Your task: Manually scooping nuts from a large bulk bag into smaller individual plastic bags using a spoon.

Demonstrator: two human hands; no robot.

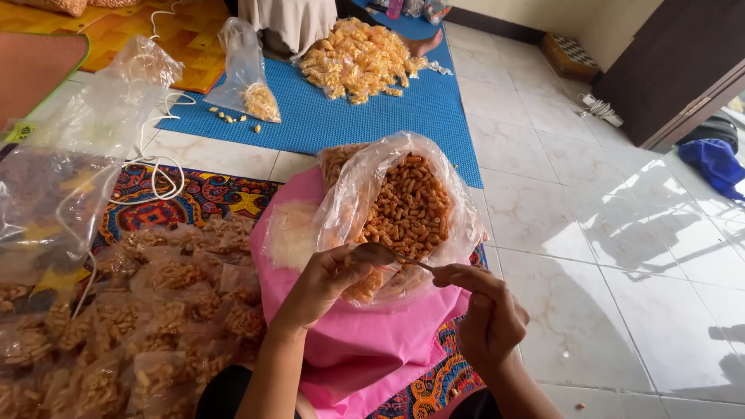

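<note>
A big clear plastic bag (353, 194) full of small orange-brown snack pieces (407, 209) lies open on a pink cloth (365, 341) in my lap. My right hand (485, 314) holds the handle of a metal spoon (380, 254), its bowl at the bag's near edge. My left hand (322, 283) pinches a small clear bag with a few snacks in it right under the spoon's bowl. To my left lies a heap of several small filled snack packets (155, 318).
A large clear bag (70, 171) stands at the far left by a white cord (159, 174). Beyond, a blue mat (434, 109) carries a pile of yellow snack packets (357, 58), a half-filled bag (248, 77), and a seated person (291, 23). White tiled floor (621, 233) spreads right.
</note>
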